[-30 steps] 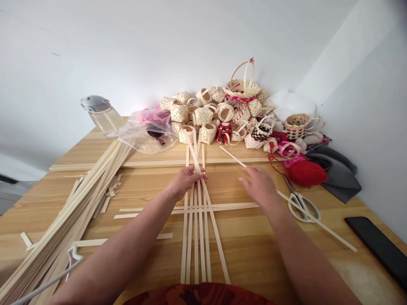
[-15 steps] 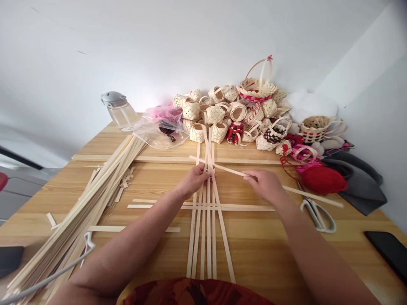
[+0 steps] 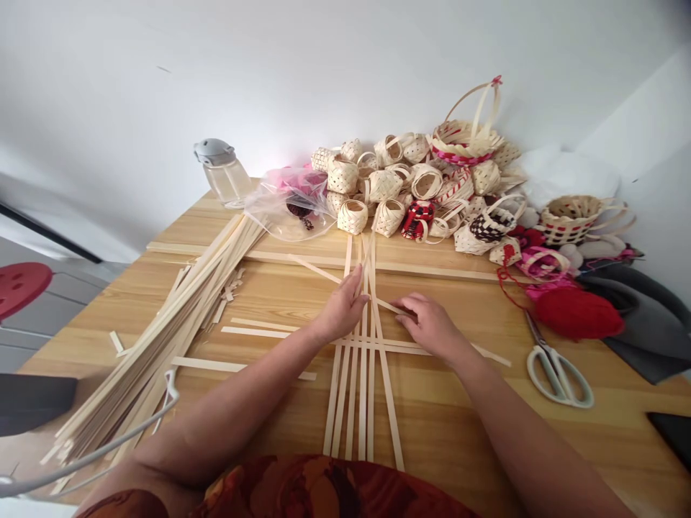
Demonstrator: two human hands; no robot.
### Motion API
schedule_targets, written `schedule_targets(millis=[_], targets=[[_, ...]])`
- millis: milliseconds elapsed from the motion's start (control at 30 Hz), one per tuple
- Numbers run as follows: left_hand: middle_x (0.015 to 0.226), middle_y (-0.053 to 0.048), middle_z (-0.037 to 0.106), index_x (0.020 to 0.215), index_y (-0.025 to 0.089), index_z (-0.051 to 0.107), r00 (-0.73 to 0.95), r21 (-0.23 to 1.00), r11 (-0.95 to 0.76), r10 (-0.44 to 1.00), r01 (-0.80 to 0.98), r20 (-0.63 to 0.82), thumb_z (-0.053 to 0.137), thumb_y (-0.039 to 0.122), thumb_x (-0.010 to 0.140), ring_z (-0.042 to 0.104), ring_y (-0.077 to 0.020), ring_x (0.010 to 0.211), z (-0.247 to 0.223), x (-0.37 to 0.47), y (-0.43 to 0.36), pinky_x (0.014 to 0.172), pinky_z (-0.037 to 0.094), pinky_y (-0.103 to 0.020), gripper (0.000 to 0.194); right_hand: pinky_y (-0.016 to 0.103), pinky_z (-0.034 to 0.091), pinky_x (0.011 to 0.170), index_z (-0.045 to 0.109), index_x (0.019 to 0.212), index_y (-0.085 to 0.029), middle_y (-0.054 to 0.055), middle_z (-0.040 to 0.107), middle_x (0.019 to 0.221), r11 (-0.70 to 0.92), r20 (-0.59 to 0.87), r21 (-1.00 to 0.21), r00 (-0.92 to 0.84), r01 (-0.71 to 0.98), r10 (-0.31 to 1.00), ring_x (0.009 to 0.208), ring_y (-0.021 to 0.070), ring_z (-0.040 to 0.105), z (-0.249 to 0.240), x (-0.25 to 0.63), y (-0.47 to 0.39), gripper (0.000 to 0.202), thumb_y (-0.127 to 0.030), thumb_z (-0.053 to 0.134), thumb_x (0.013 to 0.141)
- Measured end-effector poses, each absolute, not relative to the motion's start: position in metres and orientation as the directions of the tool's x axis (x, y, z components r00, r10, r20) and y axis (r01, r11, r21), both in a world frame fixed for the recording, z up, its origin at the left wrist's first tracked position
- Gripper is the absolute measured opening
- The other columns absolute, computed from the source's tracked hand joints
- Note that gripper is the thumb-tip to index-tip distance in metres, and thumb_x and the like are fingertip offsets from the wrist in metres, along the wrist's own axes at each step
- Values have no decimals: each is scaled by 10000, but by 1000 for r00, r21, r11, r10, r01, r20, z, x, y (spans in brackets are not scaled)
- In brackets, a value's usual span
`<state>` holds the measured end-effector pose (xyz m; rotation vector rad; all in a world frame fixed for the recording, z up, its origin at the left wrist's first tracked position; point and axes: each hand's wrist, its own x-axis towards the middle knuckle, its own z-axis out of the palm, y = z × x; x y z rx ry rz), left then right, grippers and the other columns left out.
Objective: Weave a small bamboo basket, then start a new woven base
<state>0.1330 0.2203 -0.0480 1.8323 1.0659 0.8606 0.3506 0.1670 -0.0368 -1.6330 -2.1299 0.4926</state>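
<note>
Several pale flat strips (image 3: 350,403) run lengthwise on the wooden table, crossed by strips near their middle. My left hand (image 3: 344,303) is closed on some of the lengthwise strips just beyond that crossing. To its right, my right hand (image 3: 424,316) pinches a slanting cross strip (image 3: 313,269), which passes between the lengthwise strips and sticks out beyond my left hand. The left fingertips partly hide where the strips cross.
Many small woven baskets (image 3: 352,216) are heaped by the wall. A bundle of strips (image 3: 156,338), a bottle (image 3: 227,176) and a plastic bag (image 3: 291,208) lie left. Scissors (image 3: 558,370) and red yarn (image 3: 577,313) are at right.
The slanting strip has moved left through the lengthwise strips and sticks out farther on the left. My right hand is closer to my left. The view has shifted.
</note>
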Motion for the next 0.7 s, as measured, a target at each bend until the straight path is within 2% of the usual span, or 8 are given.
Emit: schedule_targets(millis=[133, 200, 333, 400, 467, 500, 567, 700], targets=[[1643, -175, 126, 1564, 175, 136, 470, 714, -515, 834, 475, 288, 536, 166, 887, 95, -284, 1533, -48, 127, 210, 1232, 199, -468, 787, 354, 466, 899, 719, 1114, -220, 74, 687, 1044, 279, 150, -498, -235, 821, 960, 985, 230, 609, -39, 351, 164, 270, -186, 545, 910], [1651, -166, 79, 1566, 204, 126, 483, 614, -583, 804, 532, 346, 580, 187, 882, 29, -316, 1533, -44, 119, 199, 1223, 194, -521, 822, 363, 464, 911, 707, 1154, -227, 78, 685, 1060, 281, 158, -492, -232, 824, 960, 1002, 235, 602, -40, 350, 162, 295, -190, 553, 905], [1589, -171, 292, 1555, 230, 190, 534, 478, -593, 801, 648, 270, 655, 330, 877, 190, -351, 1505, -39, 96, 167, 1186, 273, -555, 828, 369, 464, 894, 726, 1075, -223, 78, 694, 1052, 225, 147, -482, -175, 847, 974, 995, 244, 602, -40, 351, 161, 239, -208, 599, 874], [1527, -147, 398, 1494, 242, 357, 582, 418, -628, 774, 657, 248, 585, 252, 923, 330, -325, 1444, -41, 86, 149, 1145, 357, -512, 615, 361, 467, 868, 737, 1014, -224, 69, 704, 1018, 209, 140, -478, -161, 853, 977, 968, 239, 610, -39, 352, 162, 199, -215, 595, 874], [1377, -120, 534, 1327, 259, 568, 637, 374, -672, 735, 639, 232, 523, 171, 942, 491, -285, 1285, -47, 82, 136, 1049, 454, -444, 398, 357, 467, 851, 741, 995, -228, 61, 713, 987, 210, 144, -473, -161, 856, 977, 946, 237, 619, -38, 351, 164, 197, -220, 583, 879], [1297, -105, 581, 1265, 264, 616, 662, 369, -694, 713, 619, 231, 502, 154, 949, 536, -259, 1199, -50, 82, 131, 1010, 477, -415, 354, 356, 468, 844, 743, 994, -233, 57, 718, 978, 210, 145, -473, -159, 855, 977, 936, 236, 624, -38, 350, 165, 200, -222, 580, 879], [1192, -88, 623, 1211, 269, 651, 684, 367, -714, 691, 596, 234, 491, 152, 954, 561, -231, 1089, -55, 83, 127, 968, 490, -390, 325, 352, 472, 823, 745, 992, -248, 44, 731, 971, 195, 127, -493, -151, 848, 980, 911, 230, 640, -36, 345, 169, 208, -230, 572, 879], [1179, -79, 626, 1229, 275, 644, 684, 366, -720, 686, 590, 247, 504, 161, 947, 547, -229, 1062, -60, 84, 128, 965, 477, -391, 334, 349, 479, 826, 754, 978, -276, 17, 748, 1012, 178, 28, -574, -198, 799, 980, 906, 221, 667, -32, 335, 175, 216, -244, 571, 868]])
